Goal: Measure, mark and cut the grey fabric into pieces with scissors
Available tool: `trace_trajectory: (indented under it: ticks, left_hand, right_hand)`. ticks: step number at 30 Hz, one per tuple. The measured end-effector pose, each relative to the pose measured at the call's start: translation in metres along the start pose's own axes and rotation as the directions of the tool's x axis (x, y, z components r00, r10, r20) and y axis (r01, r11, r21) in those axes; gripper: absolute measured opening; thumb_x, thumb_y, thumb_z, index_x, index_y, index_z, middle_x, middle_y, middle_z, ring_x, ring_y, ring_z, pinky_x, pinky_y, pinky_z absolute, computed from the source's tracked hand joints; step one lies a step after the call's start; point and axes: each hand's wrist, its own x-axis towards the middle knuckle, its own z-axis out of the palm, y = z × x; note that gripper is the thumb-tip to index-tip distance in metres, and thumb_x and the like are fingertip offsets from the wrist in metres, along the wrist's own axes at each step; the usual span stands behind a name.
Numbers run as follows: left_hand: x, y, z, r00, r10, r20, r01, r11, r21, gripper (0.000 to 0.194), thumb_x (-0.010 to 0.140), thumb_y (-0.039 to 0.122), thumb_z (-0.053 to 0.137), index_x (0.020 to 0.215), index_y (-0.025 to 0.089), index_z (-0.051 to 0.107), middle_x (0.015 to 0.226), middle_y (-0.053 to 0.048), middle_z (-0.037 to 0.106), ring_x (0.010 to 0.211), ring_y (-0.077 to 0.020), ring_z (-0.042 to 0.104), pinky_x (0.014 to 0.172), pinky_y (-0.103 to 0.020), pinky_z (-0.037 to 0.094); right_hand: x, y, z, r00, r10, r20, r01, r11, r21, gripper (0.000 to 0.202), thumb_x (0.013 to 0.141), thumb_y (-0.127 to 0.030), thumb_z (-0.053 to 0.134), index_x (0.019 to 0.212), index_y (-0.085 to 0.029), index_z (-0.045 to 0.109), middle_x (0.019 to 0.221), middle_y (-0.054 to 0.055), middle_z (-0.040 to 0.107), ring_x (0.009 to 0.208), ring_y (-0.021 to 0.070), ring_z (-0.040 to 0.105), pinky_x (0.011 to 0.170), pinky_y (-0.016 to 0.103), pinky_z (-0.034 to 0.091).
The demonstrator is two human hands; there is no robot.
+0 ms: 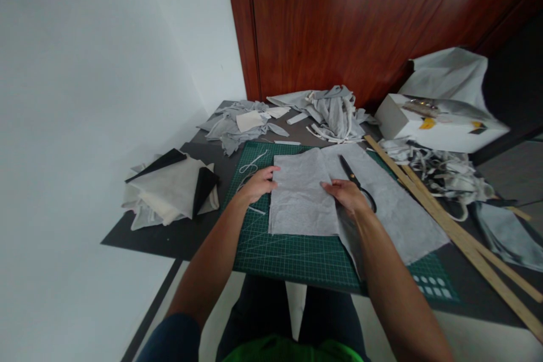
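A light grey rectangle of cloth (302, 203) lies on the green cutting mat (288, 257). My left hand (258, 184) is at its left edge, fingertips on the cloth, thumb and fingers a little apart. At the right edge my right hand (348, 194) pinches the cloth between thumb and fingers. A larger grey cloth (394, 212) spreads out to the right, partly under my right hand and forearm. Black scissors (350, 171) rest on it, just beyond my right hand. White cord (249, 167) lies loosely on the mat beside my left hand.
Folded cloths (165, 189) sit at the left. Grey scraps (244, 124) and a cloth heap (335, 113) lie at the back. Long wooden rulers (449, 226) cross the right side, near a white box (441, 124) and tangled strips (436, 172). A wall borders the left.
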Motion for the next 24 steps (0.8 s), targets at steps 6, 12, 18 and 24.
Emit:
trace_trajectory:
  ticks: [6,12,18,24]
  left_hand:
    - [-0.001,0.004,0.004,0.999,-0.017,-0.037,0.017,1.0,0.018,0.068,0.063,0.001,0.065,0.129,0.017,0.069,0.105,-0.008,0.071,0.08,-0.0162,0.064,0.07,-0.026,0.047]
    - [-0.002,0.005,0.005,0.994,0.038,-0.098,-0.033,0.998,0.049,0.067,0.055,-0.004,0.071,0.119,0.015,0.071,0.108,-0.007,0.073,0.091,-0.0186,0.066,0.082,-0.028,0.05]
    - [-0.002,0.003,0.004,0.983,0.036,-0.178,-0.024,0.998,0.066,0.077,0.059,0.003,0.072,0.133,0.015,0.059,0.093,-0.003,0.069,0.073,-0.016,0.064,0.065,-0.025,0.046]
    - [0.003,0.0,-0.002,0.967,-0.031,-0.253,0.033,0.999,0.006,0.053,0.053,0.006,0.077,0.105,0.014,0.07,0.078,-0.001,0.07,0.068,-0.0159,0.062,0.061,-0.025,0.042]
  right_hand:
    - [0.0,-0.001,0.003,0.997,0.067,-0.022,-0.065,0.995,0.073,0.036,0.069,-0.042,0.086,0.088,-0.015,0.074,0.083,0.01,0.079,0.07,0.0237,0.072,0.063,0.032,0.056]
    - [0.004,0.003,0.003,0.993,-0.017,-0.12,0.021,0.999,0.03,0.06,0.076,-0.038,0.082,0.131,-0.019,0.068,0.086,0.006,0.08,0.077,0.023,0.074,0.066,0.031,0.057]
    - [-0.001,-0.006,0.003,0.996,0.068,-0.052,-0.065,0.996,0.059,0.045,0.076,-0.035,0.081,0.115,-0.014,0.074,0.083,0.007,0.078,0.067,0.0197,0.068,0.058,0.028,0.051]
    - [-0.003,-0.009,0.0,0.997,0.047,0.059,-0.05,0.998,0.038,0.03,0.068,-0.041,0.086,0.073,-0.016,0.071,0.064,0.0,0.064,0.058,0.0116,0.053,0.049,0.022,0.04]
